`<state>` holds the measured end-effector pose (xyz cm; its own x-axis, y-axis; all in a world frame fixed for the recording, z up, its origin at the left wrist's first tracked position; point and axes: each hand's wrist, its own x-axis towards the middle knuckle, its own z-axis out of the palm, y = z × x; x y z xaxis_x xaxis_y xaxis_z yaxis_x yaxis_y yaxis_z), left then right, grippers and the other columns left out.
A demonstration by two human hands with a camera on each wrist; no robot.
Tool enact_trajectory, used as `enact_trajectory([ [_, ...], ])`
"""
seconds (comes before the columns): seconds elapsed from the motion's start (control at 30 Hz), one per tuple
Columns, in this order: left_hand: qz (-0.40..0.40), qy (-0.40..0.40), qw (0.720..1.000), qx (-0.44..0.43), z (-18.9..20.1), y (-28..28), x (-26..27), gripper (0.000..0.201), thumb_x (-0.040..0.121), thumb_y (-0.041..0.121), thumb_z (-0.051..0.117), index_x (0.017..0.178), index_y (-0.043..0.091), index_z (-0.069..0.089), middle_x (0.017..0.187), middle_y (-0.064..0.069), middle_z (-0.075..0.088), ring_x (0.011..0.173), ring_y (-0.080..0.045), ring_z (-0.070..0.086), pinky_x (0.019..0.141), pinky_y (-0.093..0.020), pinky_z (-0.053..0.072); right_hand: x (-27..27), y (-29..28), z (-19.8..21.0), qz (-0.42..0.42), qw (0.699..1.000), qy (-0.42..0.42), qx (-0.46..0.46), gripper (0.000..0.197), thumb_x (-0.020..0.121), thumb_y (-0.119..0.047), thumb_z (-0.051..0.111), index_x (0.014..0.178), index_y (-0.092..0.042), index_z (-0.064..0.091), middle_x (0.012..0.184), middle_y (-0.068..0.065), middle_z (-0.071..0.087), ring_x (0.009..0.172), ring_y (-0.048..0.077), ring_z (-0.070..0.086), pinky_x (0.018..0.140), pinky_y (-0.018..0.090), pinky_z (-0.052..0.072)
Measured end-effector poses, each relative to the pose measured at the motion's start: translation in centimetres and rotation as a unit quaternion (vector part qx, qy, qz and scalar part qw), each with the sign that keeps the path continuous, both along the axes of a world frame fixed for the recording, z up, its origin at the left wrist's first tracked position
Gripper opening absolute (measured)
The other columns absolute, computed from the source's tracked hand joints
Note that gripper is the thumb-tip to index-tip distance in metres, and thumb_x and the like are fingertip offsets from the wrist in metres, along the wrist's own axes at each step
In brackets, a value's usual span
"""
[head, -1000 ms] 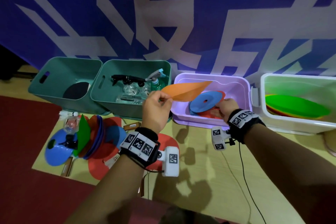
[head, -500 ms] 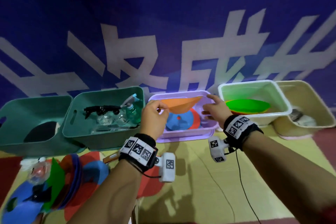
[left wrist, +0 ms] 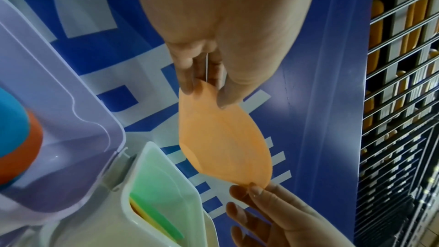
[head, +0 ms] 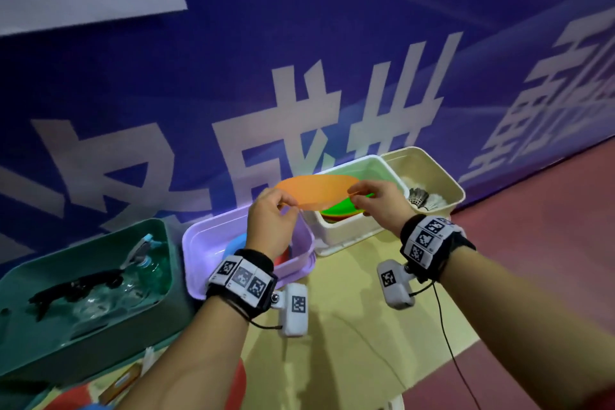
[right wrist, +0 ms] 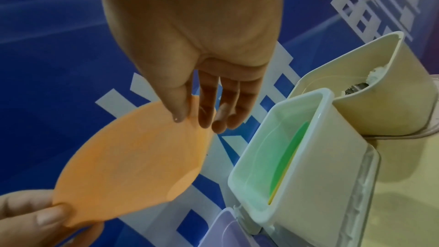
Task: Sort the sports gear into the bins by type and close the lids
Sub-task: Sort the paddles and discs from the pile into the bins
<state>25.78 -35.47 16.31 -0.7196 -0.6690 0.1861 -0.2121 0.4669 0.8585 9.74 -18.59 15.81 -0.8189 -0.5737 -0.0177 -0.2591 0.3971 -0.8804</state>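
Observation:
An orange flat disc [head: 316, 190] hangs in the air over the gap between the purple bin [head: 199, 243] and the white bin [head: 346, 233]. My left hand [head: 286, 206] pinches its left edge between thumb and fingers, as the left wrist view shows [left wrist: 204, 89]. My right hand [head: 357, 195] pinches the opposite edge [right wrist: 187, 117]. The white bin holds a green disc [head: 342, 208] on top of other flat discs. The purple bin holds blue and red cones, mostly hidden behind my left hand.
A green bin [head: 83, 280] at the left holds bottles and a black object. A beige bin [head: 429, 176] at the far right holds shuttlecocks [head: 421, 198]. All stand against a blue banner wall [head: 332, 60]. More discs lie on the floor at the bottom left.
My left hand carried the orange disc rightward from over the purple bin toward the white bin. My right hand left the purple bin and took hold of the disc's right edge.

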Motion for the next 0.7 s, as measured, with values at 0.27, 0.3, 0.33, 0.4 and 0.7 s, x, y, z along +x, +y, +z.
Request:
enact_trajectory([
  [0.27, 0.017, -0.080, 0.995, -0.058, -1.1, 2.9, -7.0, 0.019, 0.083, 0.010, 0.067, 0.078, 0.028, 0.063, 0.100, 0.000, 0.055, 0.098, -0.022, 0.056, 0.089, -0.029, 0.043, -6.7, 3.2, -0.4, -0.011, 0.998, 0.055, -0.012, 0.008, 0.085, -0.015, 0.071, 0.092, -0.016, 0.073, 0.081, 0.002, 0.067, 0.075, 0.016, 0.059, 0.067, 0.024, 0.047],
  [0.3, 0.022, -0.091, 0.994, -0.060, -1.4, 3.3, -7.8, 0.018, 0.084, 0.012, 0.066, 0.078, 0.029, 0.062, 0.100, 0.000, 0.056, 0.097, -0.022, 0.056, 0.088, -0.029, 0.043, -7.7, 3.5, -0.7, -0.003, 0.998, 0.059, -0.006, 0.008, 0.085, -0.017, 0.071, 0.092, -0.017, 0.073, 0.081, 0.004, 0.068, 0.076, 0.019, 0.060, 0.068, 0.028, 0.049],
  [0.33, 0.028, -0.101, 0.993, -0.058, -1.8, 3.8, -8.8, 0.016, 0.085, 0.014, 0.066, 0.079, 0.029, 0.062, 0.100, -0.001, 0.056, 0.096, -0.021, 0.056, 0.087, -0.028, 0.043, -8.9, 3.7, -1.0, 0.004, 0.998, 0.062, 0.000, 0.007, 0.085, -0.019, 0.071, 0.092, -0.019, 0.073, 0.082, 0.005, 0.068, 0.078, 0.022, 0.062, 0.070, 0.032, 0.050],
  [0.4, 0.037, -0.114, 0.991, -0.052, -2.3, 4.8, -10.5, 0.011, 0.087, 0.015, 0.065, 0.084, 0.026, 0.063, 0.099, 0.000, 0.056, 0.092, -0.019, 0.058, 0.086, -0.027, 0.044, -11.0, 4.0, -1.9, 0.017, 0.998, 0.059, 0.007, 0.007, 0.086, -0.022, 0.070, 0.092, -0.021, 0.072, 0.085, 0.004, 0.070, 0.081, 0.023, 0.064, 0.074, 0.036, 0.053],
  [0.7, 0.045, -0.192, 0.980, 0.028, -5.2, 7.0, -14.5, 0.027, 0.091, 0.015, 0.060, 0.117, 0.019, 0.065, 0.116, 0.002, 0.061, 0.103, -0.016, 0.059, 0.094, -0.030, 0.048, -16.2, 3.6, -6.8, 0.083, 0.992, 0.067, 0.071, 0.019, 0.092, -0.031, 0.063, 0.105, -0.022, 0.074, 0.095, -0.002, 0.073, 0.088, 0.016, 0.065, 0.080, 0.030, 0.053],
])
